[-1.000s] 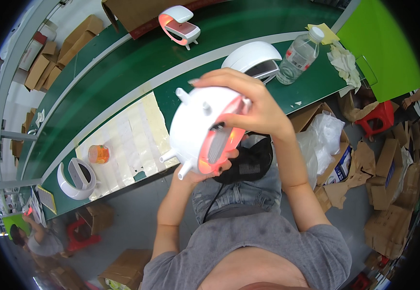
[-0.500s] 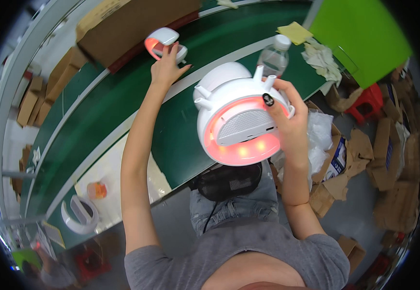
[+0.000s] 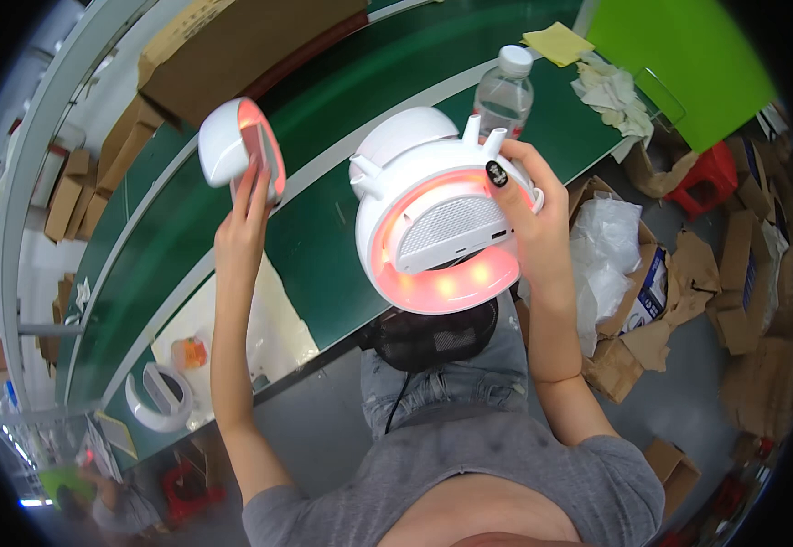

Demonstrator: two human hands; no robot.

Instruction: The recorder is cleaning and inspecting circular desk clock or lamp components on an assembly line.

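Note:
My right hand [image 3: 540, 214] grips a white ring-shaped lamp [image 3: 451, 232] by its right side, thumb on the front and fingers behind. The lamp glows pink-orange inside, has a grey mesh panel like a speaker's, and several short white pegs stick up from its rim. Behind it shows another white rounded body [image 3: 404, 137]; I cannot tell whether it is separate. Out to the left, my left hand [image 3: 243, 223] holds a similar lit lamp [image 3: 223, 146], seen partly from the side, above the green table. The fingers cover part of its panel.
On the green table [image 3: 323, 228] stand a clear bottle [image 3: 504, 96], crumpled cloths [image 3: 611, 96], an orange-labelled jar [image 3: 188, 353] and an unlit white lamp [image 3: 159, 397]. A long cardboard box [image 3: 241, 55] lies at the far left. Opened cartons [image 3: 633, 301] with plastic bags stand at the right.
My left hand has taken hold of the smaller-looking lit lamp, lifted it and brought it left and nearer, turning it. The right-hand lamp has shifted slightly left.

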